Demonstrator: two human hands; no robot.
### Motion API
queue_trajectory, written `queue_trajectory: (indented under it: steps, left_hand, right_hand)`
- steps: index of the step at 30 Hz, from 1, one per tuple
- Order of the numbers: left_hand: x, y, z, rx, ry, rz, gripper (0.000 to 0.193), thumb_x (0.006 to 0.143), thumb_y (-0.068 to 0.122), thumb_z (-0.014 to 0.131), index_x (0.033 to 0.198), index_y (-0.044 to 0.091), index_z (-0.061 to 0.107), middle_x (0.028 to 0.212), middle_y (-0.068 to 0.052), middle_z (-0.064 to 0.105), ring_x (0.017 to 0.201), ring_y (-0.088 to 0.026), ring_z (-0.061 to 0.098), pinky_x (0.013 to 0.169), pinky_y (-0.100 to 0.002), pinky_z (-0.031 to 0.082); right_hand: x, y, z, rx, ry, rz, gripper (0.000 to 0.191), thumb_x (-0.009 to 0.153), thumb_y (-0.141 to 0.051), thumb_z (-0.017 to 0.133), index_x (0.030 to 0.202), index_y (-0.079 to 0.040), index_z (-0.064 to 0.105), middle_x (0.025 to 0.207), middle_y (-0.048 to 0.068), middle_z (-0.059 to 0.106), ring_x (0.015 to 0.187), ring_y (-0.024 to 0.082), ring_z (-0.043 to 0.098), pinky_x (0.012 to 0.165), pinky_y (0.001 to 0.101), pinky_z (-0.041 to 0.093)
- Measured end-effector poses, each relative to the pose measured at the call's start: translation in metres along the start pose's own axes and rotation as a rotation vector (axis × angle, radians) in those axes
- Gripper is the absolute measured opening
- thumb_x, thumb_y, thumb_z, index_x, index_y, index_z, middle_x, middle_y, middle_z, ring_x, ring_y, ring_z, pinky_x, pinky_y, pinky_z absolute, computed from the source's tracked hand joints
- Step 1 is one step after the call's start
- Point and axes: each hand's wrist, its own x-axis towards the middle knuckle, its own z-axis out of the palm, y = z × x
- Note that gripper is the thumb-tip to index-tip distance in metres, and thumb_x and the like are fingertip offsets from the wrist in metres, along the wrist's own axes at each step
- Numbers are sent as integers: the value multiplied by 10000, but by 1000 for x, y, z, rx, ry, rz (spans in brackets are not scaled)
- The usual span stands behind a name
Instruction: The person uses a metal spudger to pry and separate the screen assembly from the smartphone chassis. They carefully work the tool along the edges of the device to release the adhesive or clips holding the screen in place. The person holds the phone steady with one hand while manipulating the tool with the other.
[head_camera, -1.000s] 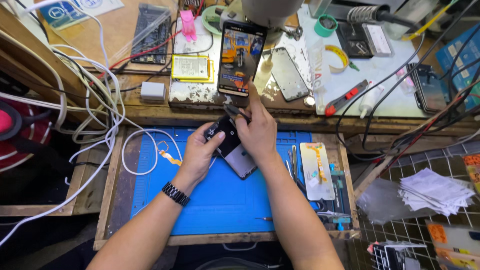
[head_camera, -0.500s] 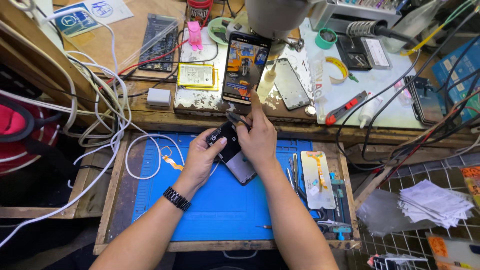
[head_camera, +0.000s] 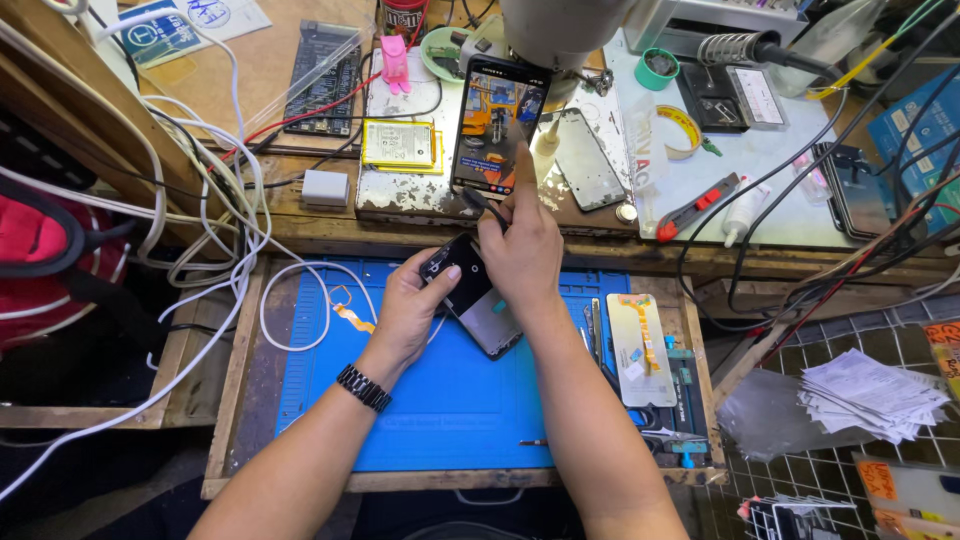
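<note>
— Head view: what's held?
— The left hand (head_camera: 412, 305) grips a dark opened phone (head_camera: 470, 295) over the blue mat (head_camera: 440, 400); the right hand (head_camera: 522, 250) pinches a small tool above it.
— Around?
— A lit phone (head_camera: 497, 125) propped behind, white cables (head_camera: 215, 250) left.

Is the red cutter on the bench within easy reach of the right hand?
Probably yes. The right hand is by the bench edge, and the red cutter lies just to its right with only cables nearby, none across the way.
</note>
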Motion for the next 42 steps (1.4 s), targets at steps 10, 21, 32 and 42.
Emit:
queue_trajectory:
  steps: [10,21,32,42]
  left_hand:
    - [0,-2,-1,10,-5,27,282,976,44,710,1247,-27,678,1078,-25,721,947,-73,639,872,-247,532]
    - [-2,-2,-1,-14,-4,1,303,961,49,714,1251,-25,669,1086,-33,726,951,-84,654,881,-256,541]
    - [-3,1,0,-12,0,-5,301,953,51,696,1248,-7,669,1094,-28,731,962,-75,661,888,-246,542]
    - [-3,2,1,2,-2,-3,301,949,54,692,1243,-8,668,1087,-15,731,954,-68,656,885,-245,546]
  right_hand:
    - [-12,1,13,68,49,47,798,849,-79,630,1598,-74,353,753,106,603,679,288,645,688,415,541]
    - [-12,4,15,46,-74,-66,711,863,-88,618,1555,-193,488,986,138,699,853,320,699,802,421,562]
    - [-14,8,13,58,23,39,748,826,-63,625,1549,-75,434,769,142,632,683,311,663,682,428,540]
    - [-18,11,15,76,15,11,781,827,-63,629,1572,-74,394,750,122,623,669,298,657,674,426,541]
